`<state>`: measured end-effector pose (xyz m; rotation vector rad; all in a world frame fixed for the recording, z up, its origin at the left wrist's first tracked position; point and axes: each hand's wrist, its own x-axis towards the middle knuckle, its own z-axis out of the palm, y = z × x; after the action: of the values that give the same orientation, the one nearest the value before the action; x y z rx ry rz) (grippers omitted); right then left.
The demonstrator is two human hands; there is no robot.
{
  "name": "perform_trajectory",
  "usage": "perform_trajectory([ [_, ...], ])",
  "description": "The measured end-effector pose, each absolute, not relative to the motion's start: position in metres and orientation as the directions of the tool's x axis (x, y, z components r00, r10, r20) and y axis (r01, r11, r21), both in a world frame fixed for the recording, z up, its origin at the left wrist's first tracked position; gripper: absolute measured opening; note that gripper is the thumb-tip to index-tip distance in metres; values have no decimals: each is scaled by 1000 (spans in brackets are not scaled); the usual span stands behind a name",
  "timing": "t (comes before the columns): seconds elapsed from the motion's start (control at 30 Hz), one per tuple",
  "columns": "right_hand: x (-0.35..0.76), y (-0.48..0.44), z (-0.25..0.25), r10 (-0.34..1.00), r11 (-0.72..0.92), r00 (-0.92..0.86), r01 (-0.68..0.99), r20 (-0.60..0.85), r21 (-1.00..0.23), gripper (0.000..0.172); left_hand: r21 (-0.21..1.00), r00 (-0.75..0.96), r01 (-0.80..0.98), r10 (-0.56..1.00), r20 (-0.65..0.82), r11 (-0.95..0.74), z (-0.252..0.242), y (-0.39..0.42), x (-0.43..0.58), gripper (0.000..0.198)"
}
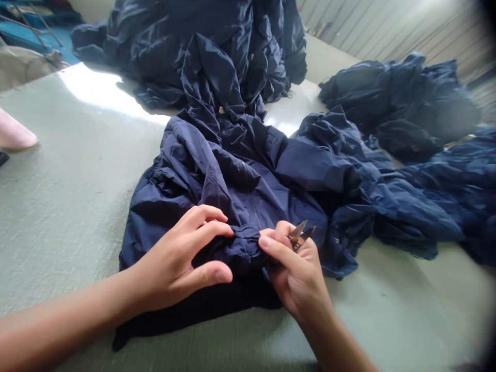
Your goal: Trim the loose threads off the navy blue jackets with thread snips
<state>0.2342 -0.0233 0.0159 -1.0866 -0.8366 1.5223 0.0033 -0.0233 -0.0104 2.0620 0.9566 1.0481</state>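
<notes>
A dark navy garment with a zip lies crumpled on the pale table, its black lower part spread towards me. My left hand rests its fingertips on the bunched cloth, thumb and fingers apart. Just to the right, my right hand pinches the edge of the bunched cloth between thumb and fingers. Small metal thread snips are also held in this hand, their blades pointing up and to the right.
A large heap of navy garments stands at the back. More navy clothing is piled at the back right and spreads along the right side. A pink object is at the left edge.
</notes>
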Motion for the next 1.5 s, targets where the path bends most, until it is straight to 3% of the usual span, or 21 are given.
perform_trajectory([
  [0.07,233,-23,16,975,-222,-84,-350,-206,-910,57,762,452,351,811,372,-545,-11,-22,4,50],
  [0.2,232,-24,16,979,-205,-93,-345,-184,-916,54,781,469,335,812,347,-527,-12,-20,7,19],
  [0.27,234,-25,15,985,-173,-81,-326,-155,-929,49,810,468,296,816,339,-506,-11,-19,7,14],
  [0.37,238,-30,13,994,-79,-88,-175,-64,-981,42,845,467,263,828,310,-465,-9,-18,6,19],
  [0.47,242,-33,10,995,37,-88,4,36,-999,45,869,476,249,836,275,-428,-7,-15,5,22],
  [0.53,243,-32,9,997,47,-67,38,44,-998,48,883,482,238,838,255,-405,-7,-13,6,24],
  [0.8,228,-25,12,973,-231,-74,-244,-219,-942,51,914,460,240,868,188,-326,-9,-10,9,36],
  [0.93,227,-23,13,964,-259,-21,-282,-264,-924,45,814,384,354,865,323,-461,-9,-17,7,14],
  [1.03,229,-21,14,964,-259,-15,-291,-266,-921,44,594,400,413,723,563,-691,-8,-27,7,52],
  [1.07,230,-21,14,964,-262,-38,-298,-262,-918,45,518,441,418,665,603,-746,-7,-30,8,53],
  [1.13,231,-21,14,962,-273,-102,-316,-254,-909,48,467,500,418,626,598,-780,-7,-33,10,35],
  [1.2,231,-22,14,963,-266,-138,-311,-233,-912,49,561,488,402,688,537,-724,-7,-33,12,12],
  [1.27,232,-25,14,974,-204,-142,-223,-175,-953,44,691,465,353,759,455,-631,-8,-30,12,3],
  [1.4,234,-32,18,980,118,-178,179,86,-977,41,858,424,235,843,331,-456,-7,-20,9,6],
  [1.5,235,-34,19,952,270,-227,320,203,-908,47,914,402,189,877,262,-359,-4,-16,7,11],
])
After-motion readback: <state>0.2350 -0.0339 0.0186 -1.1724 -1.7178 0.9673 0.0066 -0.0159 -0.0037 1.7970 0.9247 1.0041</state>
